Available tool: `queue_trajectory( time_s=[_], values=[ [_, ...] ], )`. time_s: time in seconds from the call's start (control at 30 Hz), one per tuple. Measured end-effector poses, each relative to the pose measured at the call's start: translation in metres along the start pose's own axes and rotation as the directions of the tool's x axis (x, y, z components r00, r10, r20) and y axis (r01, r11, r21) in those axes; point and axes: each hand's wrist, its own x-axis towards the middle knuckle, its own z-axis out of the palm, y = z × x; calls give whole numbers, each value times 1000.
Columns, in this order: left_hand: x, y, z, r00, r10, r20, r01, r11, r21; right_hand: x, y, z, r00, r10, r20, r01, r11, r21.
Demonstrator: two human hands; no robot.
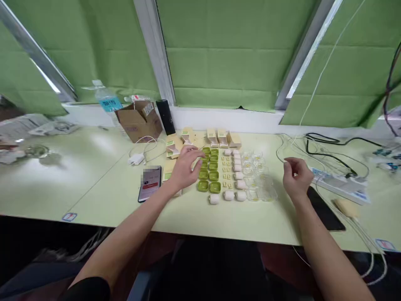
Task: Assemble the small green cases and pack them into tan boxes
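My left hand (pixel 187 167) hovers at the left edge of two columns of small green square dishes (pixel 214 187), its fingers stretched and apart. It covers part of the left column. My right hand (pixel 296 177) is at the right of the clear plastic cases (pixel 267 193), thumb and fingertips drawn together. Whether anything small is between them I cannot make out. Between the dishes and the cases lie tiny yellow pieces (pixel 227 170) and a column of white rounded pieces (pixel 240 184). More white pieces (pixel 214 199) form a row in front.
Small cardboard boxes (pixel 234 140) stand behind the dishes. A phone (pixel 149 184) lies left, near a white charger (pixel 136 159). A brown carton (pixel 139 121) and black cylinder (pixel 165 117) are at the back. Beside my right forearm are a dark tablet (pixel 326 211), power strip (pixel 344 186) and cables.
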Motion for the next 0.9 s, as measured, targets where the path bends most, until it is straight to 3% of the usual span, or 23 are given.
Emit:
queue_trajectory(
  time_s=[0.2, 0.27, 0.47, 0.57, 0.77, 0.9],
  values=[
    [7, -1, 28, 972, -11, 233, 5, 1000, 29, -1, -13, -2, 998, -58, 12, 58, 997, -51],
    [4, 1, 22, 955, -7, 297, -13, 998, 66, -2, -17, -1, 998, -64, 10, 64, 996, -59],
    [4, 7, -18, 834, -115, 539, 29, 986, 166, 6, -41, 11, 988, -151, 27, 152, 988, -41],
    [6, 8, -29, 787, -169, 594, 84, 982, 168, 23, -58, 24, 982, -185, 47, 185, 983, 12],
    [2, 12, -28, 698, -206, 686, 113, 977, 179, 49, -92, 58, 992, -57, 108, 38, 985, 169],
    [-4, 15, -20, 690, -188, 699, 61, 977, 203, 42, -109, 76, 975, -47, 215, 12, 987, 160]
  ],
)
